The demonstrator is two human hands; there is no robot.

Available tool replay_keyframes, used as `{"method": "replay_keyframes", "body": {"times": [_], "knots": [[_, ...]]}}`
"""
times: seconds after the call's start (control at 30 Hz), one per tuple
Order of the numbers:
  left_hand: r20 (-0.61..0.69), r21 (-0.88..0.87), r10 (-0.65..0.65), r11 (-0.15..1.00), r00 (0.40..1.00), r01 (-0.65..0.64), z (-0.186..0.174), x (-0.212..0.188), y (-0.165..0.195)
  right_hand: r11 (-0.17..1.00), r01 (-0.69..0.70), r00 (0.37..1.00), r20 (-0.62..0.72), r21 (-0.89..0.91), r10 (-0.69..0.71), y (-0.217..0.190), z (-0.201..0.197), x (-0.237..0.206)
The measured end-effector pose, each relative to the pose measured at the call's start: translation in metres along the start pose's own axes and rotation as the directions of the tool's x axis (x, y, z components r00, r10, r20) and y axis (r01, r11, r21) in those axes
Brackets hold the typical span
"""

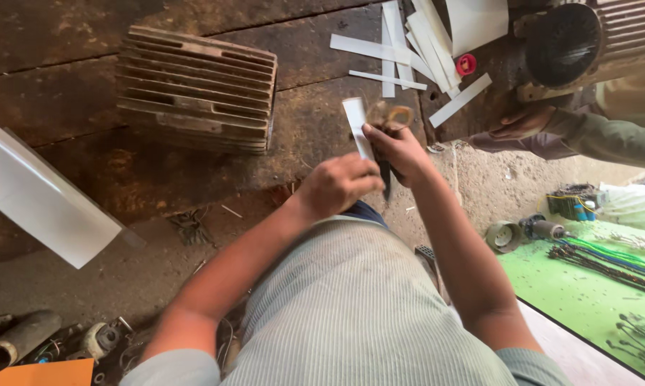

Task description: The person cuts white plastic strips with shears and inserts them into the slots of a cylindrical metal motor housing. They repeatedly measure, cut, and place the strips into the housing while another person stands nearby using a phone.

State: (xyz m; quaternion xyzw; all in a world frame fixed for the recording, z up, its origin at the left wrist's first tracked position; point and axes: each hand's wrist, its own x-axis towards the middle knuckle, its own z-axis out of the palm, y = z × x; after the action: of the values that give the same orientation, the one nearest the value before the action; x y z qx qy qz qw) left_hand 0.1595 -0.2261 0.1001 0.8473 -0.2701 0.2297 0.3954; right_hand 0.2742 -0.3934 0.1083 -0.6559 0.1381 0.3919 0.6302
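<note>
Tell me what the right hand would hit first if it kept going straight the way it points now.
The right hand points up the picture and slightly left, gripping scissors beside a white strip. Straight on, it would probably first reach the loose white strips lying on the wooden bench, though depth is hard to judge.

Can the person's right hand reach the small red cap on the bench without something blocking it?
Probably yes: the right hand grips scissors just below the red cap, with only flat white strips lying between.

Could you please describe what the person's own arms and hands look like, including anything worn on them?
Both the left hand and right hand are bare, without gloves, rings or a watch. The forearms are uncovered; short sleeves of a pale, finely ribbed shirt end above the elbows.
</note>
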Motion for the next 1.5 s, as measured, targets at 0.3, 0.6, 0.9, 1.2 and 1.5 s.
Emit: {"method": "replay_keyframes", "body": {"times": [0.3,0.6,0.9,1.2,1.5], "knots": [[-0.241,-0.260,-0.456,0.881,0.857,0.396,-0.043,0.060,0.005,0.783,0.572,0.811,0.025,-0.242,-0.585,-0.018,0.009,-0.044],[-0.116,0.293,-0.230,0.922,0.966,0.254,0.010,0.069,-0.068,0.900,0.341,0.901,-0.179,-0.271,-0.395,-0.007,0.005,-0.022],[0.044,0.559,-0.250,0.809,0.967,0.184,0.063,0.014,-0.077,0.209,0.287,0.666,0.038,-0.935,-0.745,0.035,-0.008,0.055],[0.051,0.543,-0.386,0.785,0.921,0.299,0.059,0.001,-0.063,0.218,0.097,0.886,-0.016,-0.971,-0.463,-0.005,0.004,0.058],[0.108,0.519,-0.442,0.789,0.891,0.329,0.055,-0.008,-0.058,-0.122,0.247,0.699,0.264,-0.961,-0.664,0.017,0.001,0.049]]}}
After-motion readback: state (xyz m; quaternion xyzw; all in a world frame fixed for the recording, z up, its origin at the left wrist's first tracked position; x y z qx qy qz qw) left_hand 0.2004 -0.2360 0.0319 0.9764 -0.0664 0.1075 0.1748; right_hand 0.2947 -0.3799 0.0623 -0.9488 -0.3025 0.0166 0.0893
